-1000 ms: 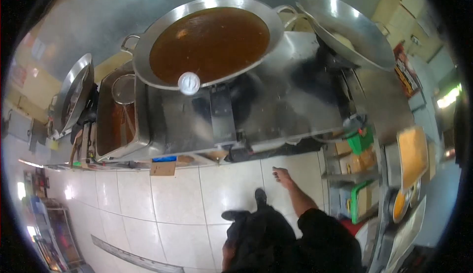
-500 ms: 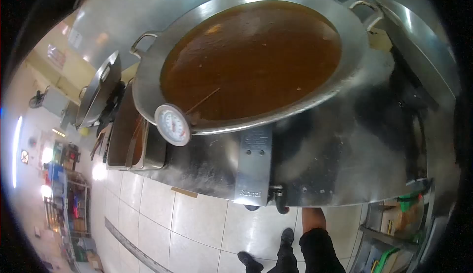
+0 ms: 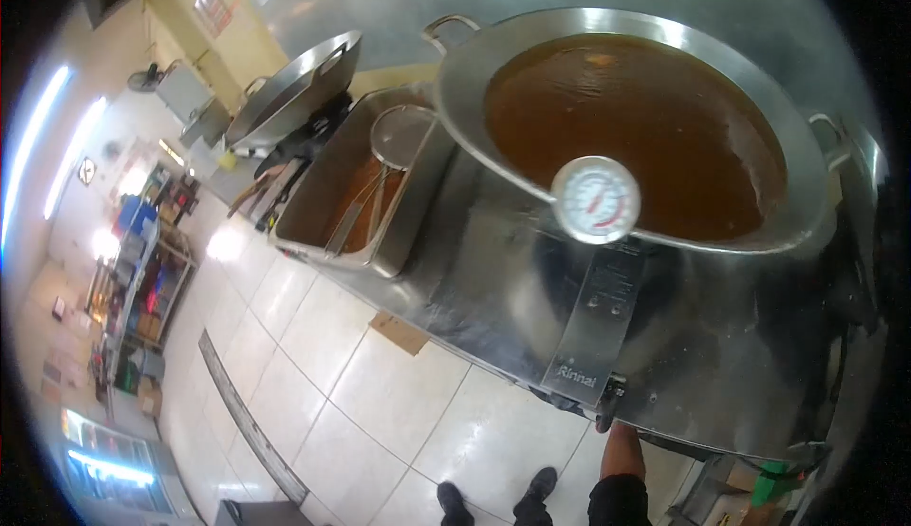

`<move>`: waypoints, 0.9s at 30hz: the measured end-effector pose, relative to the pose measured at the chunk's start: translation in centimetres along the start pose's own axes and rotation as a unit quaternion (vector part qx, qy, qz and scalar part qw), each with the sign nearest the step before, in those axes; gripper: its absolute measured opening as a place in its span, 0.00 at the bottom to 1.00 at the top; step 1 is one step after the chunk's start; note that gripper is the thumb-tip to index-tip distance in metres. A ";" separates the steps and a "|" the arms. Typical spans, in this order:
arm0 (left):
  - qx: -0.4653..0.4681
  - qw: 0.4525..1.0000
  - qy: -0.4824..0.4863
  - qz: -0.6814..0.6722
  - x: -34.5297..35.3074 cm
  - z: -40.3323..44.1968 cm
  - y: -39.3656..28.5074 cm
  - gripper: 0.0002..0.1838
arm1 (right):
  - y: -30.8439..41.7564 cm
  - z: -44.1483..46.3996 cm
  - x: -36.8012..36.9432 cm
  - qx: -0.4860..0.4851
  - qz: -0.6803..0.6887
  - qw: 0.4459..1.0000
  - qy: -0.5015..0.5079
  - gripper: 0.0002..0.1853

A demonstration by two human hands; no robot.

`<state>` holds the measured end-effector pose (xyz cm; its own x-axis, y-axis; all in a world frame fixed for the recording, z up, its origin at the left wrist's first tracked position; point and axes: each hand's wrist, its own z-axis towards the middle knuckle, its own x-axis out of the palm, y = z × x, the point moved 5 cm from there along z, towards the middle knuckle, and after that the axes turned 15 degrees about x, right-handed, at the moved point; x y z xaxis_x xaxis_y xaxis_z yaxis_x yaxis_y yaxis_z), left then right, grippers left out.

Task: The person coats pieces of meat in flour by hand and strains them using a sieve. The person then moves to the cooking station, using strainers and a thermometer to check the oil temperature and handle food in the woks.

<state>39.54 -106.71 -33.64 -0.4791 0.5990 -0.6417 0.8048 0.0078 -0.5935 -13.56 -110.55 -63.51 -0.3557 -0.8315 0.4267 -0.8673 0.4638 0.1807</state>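
Note:
My right forearm (image 3: 623, 455), in a dark sleeve, reaches up to the front edge of the stove (image 3: 503, 298). The hand itself is hidden beneath that edge, close to a dark knob or valve (image 3: 612, 403), so its fingers cannot be made out. Nowhere in the head view does my left hand appear. On the stove sits a wide steel wok (image 3: 807, 217) with two loop handles, holding brown liquid (image 3: 636, 127), probably oil. A round dial thermometer (image 3: 596, 199) is fixed at the wok's near rim.
Left of the wok stands a deep rectangular steel pan (image 3: 389, 265) with a round strainer (image 3: 403, 137) and long handles inside. Beyond it is another wok (image 3: 294, 89). A cardboard piece (image 3: 399, 332) lies on the tiled floor (image 3: 332, 412); shelves (image 3: 152, 279) stand far left.
The view has swung left, so the wok and thermometer sit farther right and more of the rectangular pan and strainer shows. My right forearm stays at the stove's front edge.

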 end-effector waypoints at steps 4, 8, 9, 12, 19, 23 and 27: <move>-0.017 0.999 -0.034 -0.017 0.6 -4.0 2.7 0.12 | 0.2 -2.5 -1.4 0.013 -0.023 1.000 0.007 0.11; 0.076 0.986 -0.146 -0.035 2.3 -12.6 5.9 0.12 | -0.6 -9.0 -1.9 0.108 -0.039 0.993 0.041 0.16; 0.080 0.984 -0.152 -0.041 1.9 -15.0 5.8 0.12 | -1.7 -9.6 -2.1 0.102 -0.181 0.967 0.147 0.15; -0.145 0.986 0.080 -0.037 2.2 -15.0 8.8 0.15 | -4.0 -14.5 -5.5 0.034 -0.350 0.935 -0.047 0.09; -0.122 0.986 0.028 -0.111 0.3 -13.3 7.9 0.14 | -11.7 -21.8 -9.5 0.083 -0.551 0.822 -0.120 0.09; -0.070 0.991 0.008 -0.109 0.1 -13.0 11.6 0.13 | -18.7 -21.7 -12.6 0.100 -0.661 0.737 -0.099 0.10; -0.085 0.990 -0.007 -0.114 -2.8 -12.5 15.4 0.13 | -26.5 -22.0 -13.7 0.072 -0.735 0.670 -0.074 0.10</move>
<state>57.61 -98.25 -34.94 -0.6598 0.5541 -0.5075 0.7214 0.2778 -0.6344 21.98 -104.77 -54.61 0.8988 -0.3830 -0.2130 -0.3388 -0.9155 0.2168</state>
